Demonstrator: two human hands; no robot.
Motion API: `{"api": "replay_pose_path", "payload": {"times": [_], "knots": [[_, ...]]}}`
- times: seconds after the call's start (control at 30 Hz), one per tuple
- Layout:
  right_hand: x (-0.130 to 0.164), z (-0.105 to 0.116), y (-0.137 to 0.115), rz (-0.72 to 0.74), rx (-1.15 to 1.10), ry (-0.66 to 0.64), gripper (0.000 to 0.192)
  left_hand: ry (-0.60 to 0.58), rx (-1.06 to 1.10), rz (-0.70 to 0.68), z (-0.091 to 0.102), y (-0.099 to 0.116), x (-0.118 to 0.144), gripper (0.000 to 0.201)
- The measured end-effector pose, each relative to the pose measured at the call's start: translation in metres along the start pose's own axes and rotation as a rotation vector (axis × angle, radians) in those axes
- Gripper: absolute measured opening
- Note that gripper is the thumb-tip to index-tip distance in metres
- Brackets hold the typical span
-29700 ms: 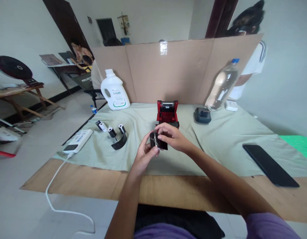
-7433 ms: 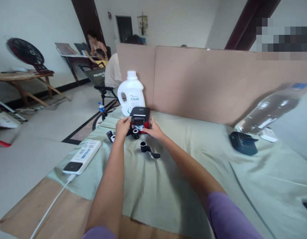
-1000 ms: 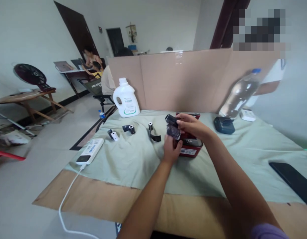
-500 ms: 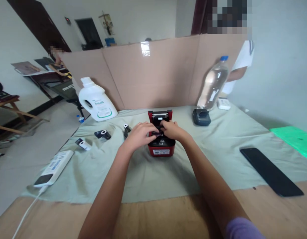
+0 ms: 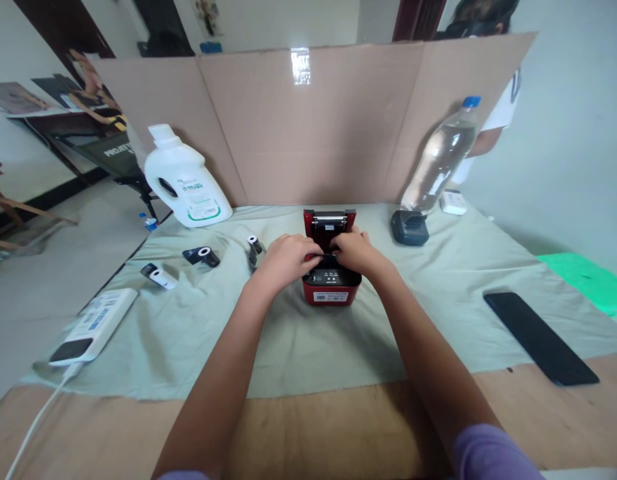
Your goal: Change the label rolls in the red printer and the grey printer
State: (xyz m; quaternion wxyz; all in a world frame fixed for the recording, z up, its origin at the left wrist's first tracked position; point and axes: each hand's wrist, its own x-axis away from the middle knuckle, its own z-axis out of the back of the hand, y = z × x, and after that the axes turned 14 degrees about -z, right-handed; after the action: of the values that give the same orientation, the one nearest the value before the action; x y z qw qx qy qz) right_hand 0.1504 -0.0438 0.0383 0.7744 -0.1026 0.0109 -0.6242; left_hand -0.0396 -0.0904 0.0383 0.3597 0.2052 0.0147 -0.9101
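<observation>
A small red and black receipt printer (image 5: 331,296) stands on the green cloth in front of me with its lid (image 5: 330,221) raised. My left hand (image 5: 289,260) reaches over its left side, fingers curled and the tips at the open paper bay. From the right, my right hand (image 5: 359,253) bends its fingers into the same bay, thumb and fingertips close to the left ones. Both hands grip at the printer's inner edges; what exactly lies under the fingertips is hidden. Just left of my left hand stands a small paper roll (image 5: 254,245).
More rolls (image 5: 208,257) (image 5: 163,277) lie to the left, near a white power bank (image 5: 93,327) with a cable. A white jug (image 5: 188,180), a water bottle (image 5: 441,157) and a black device (image 5: 410,228) stand behind. A black phone (image 5: 541,338) lies right. Cardboard (image 5: 318,133) walls the back; a person is beyond it.
The camera view has tilted down a little. Both hands remain at the printer, with the left fingers drawn in closer to the bay's left edge. The lid stays raised.
</observation>
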Motion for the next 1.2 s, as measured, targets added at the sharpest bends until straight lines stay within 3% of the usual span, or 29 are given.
{"api": "replay_pose_path", "payload": {"times": [0.13, 0.27, 0.37, 0.43, 0.57, 0.73, 0.83, 0.93, 1.03, 1.13, 1.2], "knots": [[0.001, 0.021, 0.022, -0.069, -0.151, 0.002, 0.024, -0.011, -0.024, 0.013, 0.000, 0.002, -0.002, 0.019], [-0.011, 0.021, 0.038, -0.184, -0.573, 0.308, 0.032, -0.014, -0.027, 0.022, 0.005, 0.004, -0.002, 0.018], [-0.027, 0.006, 0.038, -0.088, -0.923, 0.403, 0.034, -0.018, -0.030, -0.002, 0.007, 0.005, -0.002, 0.018], [-0.033, -0.005, 0.035, -0.034, -1.098, 0.381, 0.033, -0.001, -0.039, -0.022, 0.008, 0.006, -0.002, 0.018], [-0.021, -0.029, 0.034, -0.084, -1.274, 0.351, 0.022, 0.005, -0.022, -0.035, 0.011, 0.010, -0.003, 0.019], [0.000, -0.073, 0.042, -0.090, -1.453, 0.227, 0.061, -0.018, 0.049, -0.030, 0.012, 0.016, -0.006, 0.019], [0.000, -0.094, 0.042, 0.015, -1.606, 0.131, 0.062, -0.030, 0.088, -0.025, 0.008, 0.016, -0.006, 0.020], [-0.003, -0.105, 0.041, 0.095, -1.666, 0.126, 0.059, -0.010, 0.148, -0.011, 0.006, 0.014, -0.006, 0.020], [-0.004, -0.108, 0.041, 0.121, -1.687, 0.107, 0.058, 0.073, 0.241, 0.038, 0.003, 0.008, -0.004, 0.024], [-0.001, -0.108, 0.041, 0.126, -1.705, 0.092, 0.059, 0.234, 0.382, 0.137, -0.009, -0.008, -0.001, 0.026], [0.000, -0.108, 0.040, 0.121, -1.714, 0.090, 0.060, 0.298, 0.565, 0.249, -0.024, -0.021, 0.003, 0.048]]}}
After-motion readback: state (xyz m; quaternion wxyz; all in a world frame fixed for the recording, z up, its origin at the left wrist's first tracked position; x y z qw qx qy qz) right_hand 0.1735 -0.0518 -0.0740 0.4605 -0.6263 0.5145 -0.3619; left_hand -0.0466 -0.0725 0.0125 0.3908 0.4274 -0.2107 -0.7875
